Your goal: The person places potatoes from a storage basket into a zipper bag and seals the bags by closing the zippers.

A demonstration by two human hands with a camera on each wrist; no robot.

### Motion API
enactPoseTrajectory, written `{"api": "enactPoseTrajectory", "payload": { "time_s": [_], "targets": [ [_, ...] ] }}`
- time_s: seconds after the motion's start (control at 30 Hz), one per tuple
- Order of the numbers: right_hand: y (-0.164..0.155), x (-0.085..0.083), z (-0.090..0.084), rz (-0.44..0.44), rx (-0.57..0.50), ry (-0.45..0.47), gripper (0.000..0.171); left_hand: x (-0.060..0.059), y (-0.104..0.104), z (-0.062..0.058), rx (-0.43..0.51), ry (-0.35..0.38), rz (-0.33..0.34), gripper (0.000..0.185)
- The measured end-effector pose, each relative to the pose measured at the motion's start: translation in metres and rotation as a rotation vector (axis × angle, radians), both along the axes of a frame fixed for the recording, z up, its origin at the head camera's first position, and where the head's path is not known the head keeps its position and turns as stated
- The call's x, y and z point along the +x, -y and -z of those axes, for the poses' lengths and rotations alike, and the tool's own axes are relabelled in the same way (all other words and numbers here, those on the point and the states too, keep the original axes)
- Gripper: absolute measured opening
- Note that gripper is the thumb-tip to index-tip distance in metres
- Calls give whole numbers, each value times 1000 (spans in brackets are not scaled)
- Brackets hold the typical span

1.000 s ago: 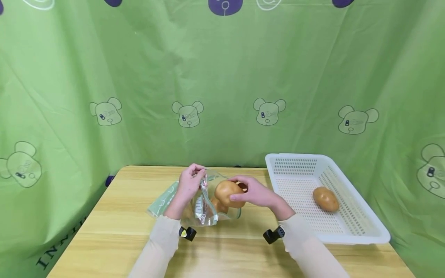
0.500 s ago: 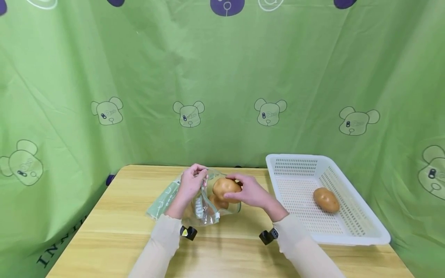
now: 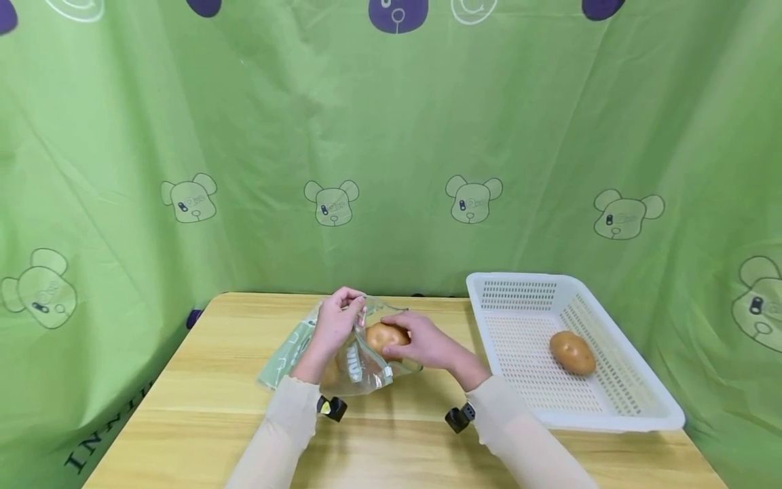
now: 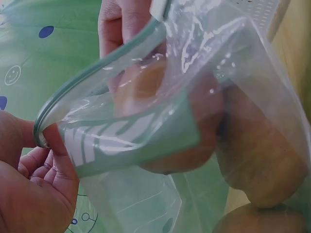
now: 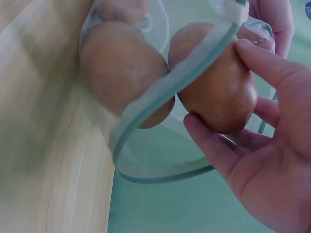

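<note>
My left hand pinches the rim of a clear zip bag with green edging, keeping its mouth apart. In my right hand is a brown potato, gripped between thumb and fingers at the bag's mouth; in the right wrist view it lies partly behind the green zip edge. Other potatoes sit inside the bag, seen through the plastic. The zip slider shows at the near corner of the opening. In the head view, the right fingertips are partly hidden behind the potato.
At the right of the wooden table stands a white perforated basket with one potato in it. A green curtain with bear heads hangs behind the table.
My right hand has moved left and slightly down, taking the potato from above the bag's mouth into the opening. The left hand keeps its hold on the rim, almost still.
</note>
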State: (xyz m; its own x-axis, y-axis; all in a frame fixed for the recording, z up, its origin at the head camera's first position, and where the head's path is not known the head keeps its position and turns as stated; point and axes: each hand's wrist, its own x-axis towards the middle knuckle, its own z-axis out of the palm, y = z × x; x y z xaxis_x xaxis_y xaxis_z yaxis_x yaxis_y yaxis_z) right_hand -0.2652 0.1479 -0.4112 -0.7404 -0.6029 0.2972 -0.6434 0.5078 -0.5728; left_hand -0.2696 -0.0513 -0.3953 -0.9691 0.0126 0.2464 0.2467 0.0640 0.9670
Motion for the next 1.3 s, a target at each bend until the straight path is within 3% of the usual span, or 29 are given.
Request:
{"api": "enactPoseTrajectory", "payload": {
  "time_s": [0.1, 0.3, 0.43, 0.7, 1.0, 1.3],
  "targets": [
    [2, 0, 2, -15, 12, 6, 57, 0, 2, 1, 9, 6, -2, 12],
    [8, 2, -1, -28, -49, 139, 56, 0, 5, 0, 10, 4, -7, 12],
    [11, 0, -1, -8, -74, 172, 56, 0, 4, -3, 11, -7, 1, 12],
    [14, -7, 5, 45, -7, 65, 54, 1, 5, -3, 27, -7, 11, 12],
    [16, -8, 7, 32, -47, 93, 30, 0, 5, -3, 28, 3, 23, 14],
    [9, -2, 1, 4, 5, 93, 30, -2, 5, -1, 49, 16, 6, 13]
  ]
}}
